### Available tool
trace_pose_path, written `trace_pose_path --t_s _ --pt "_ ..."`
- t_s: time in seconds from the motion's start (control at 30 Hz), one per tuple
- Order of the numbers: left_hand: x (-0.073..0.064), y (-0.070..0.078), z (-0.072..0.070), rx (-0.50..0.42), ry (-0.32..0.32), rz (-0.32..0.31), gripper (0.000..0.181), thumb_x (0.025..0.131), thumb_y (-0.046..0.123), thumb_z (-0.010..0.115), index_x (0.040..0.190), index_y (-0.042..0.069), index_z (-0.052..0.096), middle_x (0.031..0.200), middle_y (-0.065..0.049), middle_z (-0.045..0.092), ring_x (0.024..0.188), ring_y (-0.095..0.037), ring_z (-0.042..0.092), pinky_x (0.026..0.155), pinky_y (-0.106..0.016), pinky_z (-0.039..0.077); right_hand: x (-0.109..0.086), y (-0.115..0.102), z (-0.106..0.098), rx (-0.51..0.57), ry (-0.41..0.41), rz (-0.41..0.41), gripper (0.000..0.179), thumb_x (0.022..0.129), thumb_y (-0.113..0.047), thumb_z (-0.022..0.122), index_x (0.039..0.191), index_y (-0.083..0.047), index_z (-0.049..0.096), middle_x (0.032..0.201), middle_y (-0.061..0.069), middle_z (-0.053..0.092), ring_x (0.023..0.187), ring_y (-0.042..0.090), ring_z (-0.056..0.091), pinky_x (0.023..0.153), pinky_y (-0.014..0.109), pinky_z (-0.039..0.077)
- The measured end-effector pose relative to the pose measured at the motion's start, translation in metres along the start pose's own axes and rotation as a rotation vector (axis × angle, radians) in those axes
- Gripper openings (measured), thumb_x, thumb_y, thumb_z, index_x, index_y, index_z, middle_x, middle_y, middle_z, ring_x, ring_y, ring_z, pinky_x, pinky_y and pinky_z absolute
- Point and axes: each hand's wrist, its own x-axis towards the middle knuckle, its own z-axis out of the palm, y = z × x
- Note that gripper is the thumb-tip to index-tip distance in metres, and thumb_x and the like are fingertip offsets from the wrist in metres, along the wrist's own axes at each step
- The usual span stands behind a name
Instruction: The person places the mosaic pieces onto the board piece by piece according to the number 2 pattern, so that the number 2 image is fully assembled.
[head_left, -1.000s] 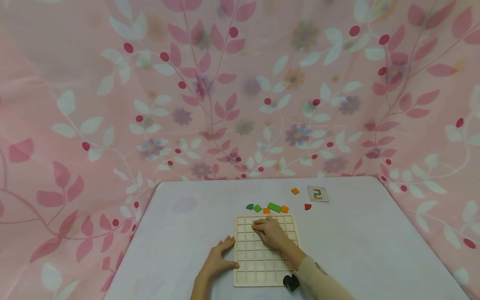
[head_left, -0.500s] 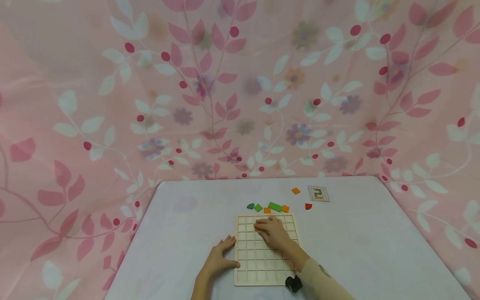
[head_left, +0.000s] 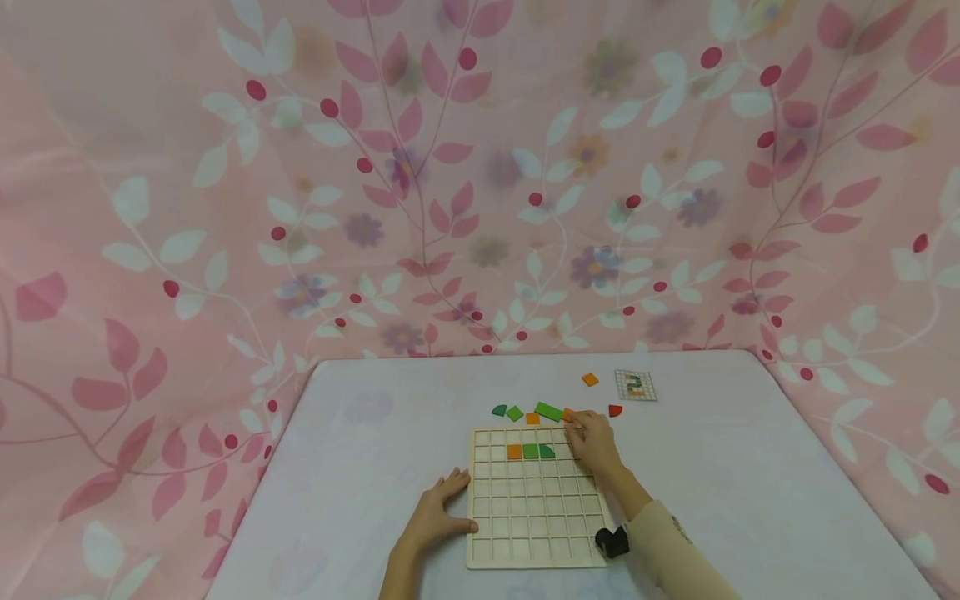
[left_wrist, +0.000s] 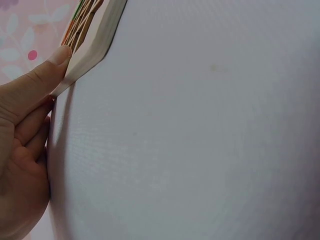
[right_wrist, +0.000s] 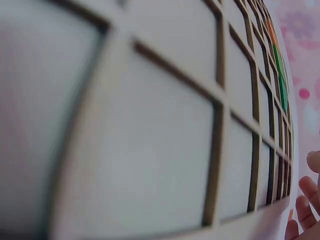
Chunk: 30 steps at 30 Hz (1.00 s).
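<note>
We've got an orange square [head_left: 567,412] right at the fingertips of our right hand [head_left: 597,442], pinched or just touched we can't tell, a green bar [head_left: 548,411] pointing at them from the left.

An orange tile [head_left: 567,413] is partly covered by the right hand [head_left: 596,442], lower right of the head view. Right wrist view: the grid board [right_wrist: 92,125] is pretty blurred and chopped off at left.
</note>
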Motion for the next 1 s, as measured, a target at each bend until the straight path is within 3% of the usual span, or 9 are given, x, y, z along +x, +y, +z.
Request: trace_pose_path --t_s 0.13,0.27,0.77,1.0 --pt "0.000 0.000 0.000 0.003 0.009 -0.002 0.084 0.059 0.024 0.087 0.130 -0.005 0.051 0.141 -0.027 0.039 0.130 -0.054 0.028 0.105 -0.069 0.017 0.007 0.012 -0.005 0.021 -0.038 0.086 0.028 0.079 0.001 0.067 0.106 0.008 0.067 0.094 0.024 0.065 0.075 0.031 0.059 0.063 0.046 0.052" --pt "-0.001 0.000 -0.001 0.005 0.014 -0.006 0.084 0.059 0.024 0.087 0.130 -0.004 0.052 0.141 -0.027 0.039 0.129 -0.056 0.027 0.102 -0.072 0.015 0.011 0.016 -0.004 -0.001 -0.064 0.113 0.031 0.078 -0.002 0.071 0.106 0.008 0.066 0.092 0.022 0.065 0.074 0.028 0.057 0.063 0.040 0.049" --pt "0.000 0.001 -0.001 -0.012 0.008 0.012 0.083 0.059 0.021 0.087 0.129 -0.006 0.052 0.139 -0.029 0.040 0.129 -0.055 0.028 0.104 -0.069 0.018 0.025 0.008 0.009 -0.058 -0.149 0.196 0.026 0.080 -0.008 0.069 0.102 0.006 0.069 0.098 0.025 0.062 0.093 0.040 0.057 0.076 0.052 0.047" --pt "-0.001 0.003 -0.001 -0.019 0.004 0.005 0.084 0.059 0.021 0.087 0.129 -0.006 0.051 0.139 -0.029 0.039 0.129 -0.056 0.028 0.104 -0.069 0.018 0.031 0.004 0.006 -0.052 -0.207 0.242 0.024 0.081 -0.008 0.069 0.101 0.005 0.069 0.100 0.024 0.060 0.095 0.039 0.056 0.078 0.051 0.048"
